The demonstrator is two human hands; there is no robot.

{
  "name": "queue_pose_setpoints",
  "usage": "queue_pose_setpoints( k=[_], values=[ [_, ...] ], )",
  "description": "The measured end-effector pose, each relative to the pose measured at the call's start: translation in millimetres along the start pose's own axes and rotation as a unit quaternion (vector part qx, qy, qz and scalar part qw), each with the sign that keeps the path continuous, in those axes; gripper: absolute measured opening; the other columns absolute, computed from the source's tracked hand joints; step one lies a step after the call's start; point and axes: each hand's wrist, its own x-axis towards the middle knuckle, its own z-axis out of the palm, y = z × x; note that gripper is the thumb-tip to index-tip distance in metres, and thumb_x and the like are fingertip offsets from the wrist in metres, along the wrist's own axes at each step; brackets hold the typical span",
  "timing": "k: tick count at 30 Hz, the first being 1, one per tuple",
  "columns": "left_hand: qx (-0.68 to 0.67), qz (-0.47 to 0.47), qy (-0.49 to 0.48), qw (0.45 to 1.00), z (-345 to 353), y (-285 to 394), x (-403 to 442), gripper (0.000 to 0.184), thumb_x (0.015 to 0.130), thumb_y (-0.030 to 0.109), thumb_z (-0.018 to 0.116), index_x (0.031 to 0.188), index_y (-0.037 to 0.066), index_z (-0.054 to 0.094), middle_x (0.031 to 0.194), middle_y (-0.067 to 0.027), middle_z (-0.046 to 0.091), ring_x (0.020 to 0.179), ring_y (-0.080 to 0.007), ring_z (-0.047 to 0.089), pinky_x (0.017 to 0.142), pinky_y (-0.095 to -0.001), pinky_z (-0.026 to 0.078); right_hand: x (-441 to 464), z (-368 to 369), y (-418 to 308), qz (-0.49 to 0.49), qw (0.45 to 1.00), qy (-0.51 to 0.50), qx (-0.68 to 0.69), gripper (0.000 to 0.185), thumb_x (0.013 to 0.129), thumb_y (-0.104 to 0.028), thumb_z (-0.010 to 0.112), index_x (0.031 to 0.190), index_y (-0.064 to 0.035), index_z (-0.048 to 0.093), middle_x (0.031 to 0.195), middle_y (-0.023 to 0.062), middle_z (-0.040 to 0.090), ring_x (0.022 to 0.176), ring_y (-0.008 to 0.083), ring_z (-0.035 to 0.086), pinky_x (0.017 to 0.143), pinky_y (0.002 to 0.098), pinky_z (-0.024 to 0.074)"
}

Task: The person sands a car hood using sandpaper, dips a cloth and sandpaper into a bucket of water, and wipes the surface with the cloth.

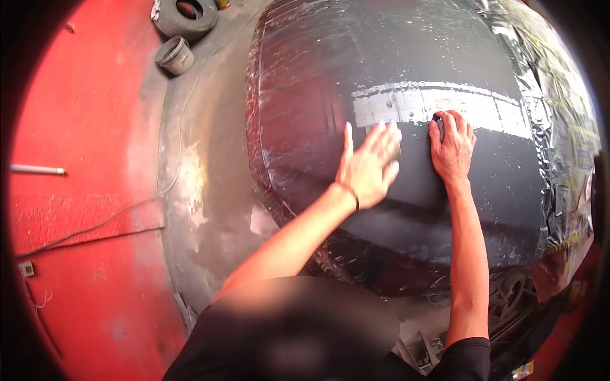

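One car hood (406,184); left hand (368,166) spread, right hand (453,146) gripping one half-hidden block (438,120); far left, one tyre (175,22), one bucket (176,58)

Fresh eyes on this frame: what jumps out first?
Probably the large dark, glossy car panel filling centre and right, crossed by a bright white reflection just ahead of the hands. Over its middle, the left hand has its fingers spread, while the right hand curls around a small dark object. Next, the red wall along the left side.
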Motion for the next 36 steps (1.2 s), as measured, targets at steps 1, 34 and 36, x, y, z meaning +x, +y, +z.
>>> queue_pose_setpoints(
  k=[1, 34, 36],
  values=[
    [0.049, -0.004, 0.021, 0.999, 2.4, -20.5, 34.2, 0.069, 0.115, 0.043, 0.043, 0.176, 0.015, 0.031, 0.187, -0.0044, 0.021, 0.172, -0.0243, 0.017, 0.131, -0.0794, 0.002, -0.2, 1.5, -0.3, 0.005, 1.000, 0.004, -0.010, 0.027, 0.104, -0.031, 0.070, 0.128, -0.0176, 0.072, 0.140, 0.0070, 0.065, 0.134, 0.0329, 0.061, 0.113, 0.0531, 0.0451],
    [-0.032, 0.154, -0.012, 0.987, -26.0, -181.2, 122.7, 0.066, 0.116, 0.042, 0.042, 0.176, 0.020, 0.031, 0.186, -0.0004, 0.025, 0.172, -0.0216, 0.019, 0.131, -0.0785, -0.001, -47.2, 9.9, -99.8, 0.210, 0.966, 0.108, -0.108, 0.030, 0.100, -0.022, 0.075, 0.129, -0.0137, 0.070, 0.136, 0.0083, 0.065, 0.129, 0.0321, 0.060, 0.113, 0.0494, 0.0462],
    [-0.021, 0.098, 0.028, 0.995, -13.7, -162.5, 106.1, 0.067, 0.115, 0.041, 0.043, 0.177, 0.019, 0.031, 0.186, -0.0023, 0.024, 0.172, -0.0236, 0.018, 0.131, -0.0781, -0.002, -52.8, 12.6, -110.2, 0.231, 0.959, 0.101, -0.128, 0.028, 0.101, -0.023, 0.074, 0.128, -0.0145, 0.070, 0.135, 0.0068, 0.065, 0.128, 0.0317, 0.060, 0.113, 0.0492, 0.0470]
  ],
)
